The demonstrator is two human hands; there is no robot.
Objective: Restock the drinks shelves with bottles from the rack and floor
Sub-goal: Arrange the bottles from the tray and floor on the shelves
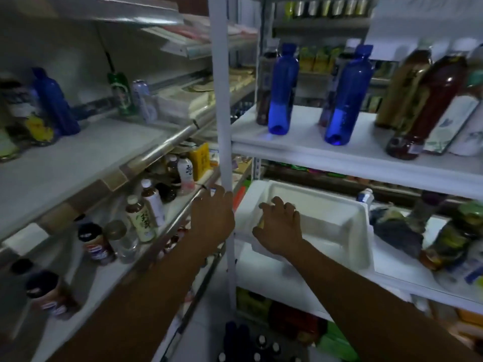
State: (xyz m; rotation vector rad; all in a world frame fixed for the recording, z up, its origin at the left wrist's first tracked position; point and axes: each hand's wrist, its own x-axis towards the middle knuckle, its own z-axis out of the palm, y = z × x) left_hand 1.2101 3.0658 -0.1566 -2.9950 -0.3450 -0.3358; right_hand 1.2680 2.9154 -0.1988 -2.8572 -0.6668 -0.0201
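Note:
My left hand lies over the white upright post of the rack, with its fingers together; its grip is hidden. My right hand curls over the near left rim of a white plastic tray on the rack's middle shelf, fingers inside and thumb outside. Two blue bottles stand on the rack shelf above, with brown tea bottles to their right. On the left shelves stand a blue bottle, a green can, tea bottles and cola bottles.
A metal rail edges each left shelf. Dark wrapped bottles lie right of the tray. Dark bottle tops show on the floor between the units. Packs fill the rack's bottom shelf.

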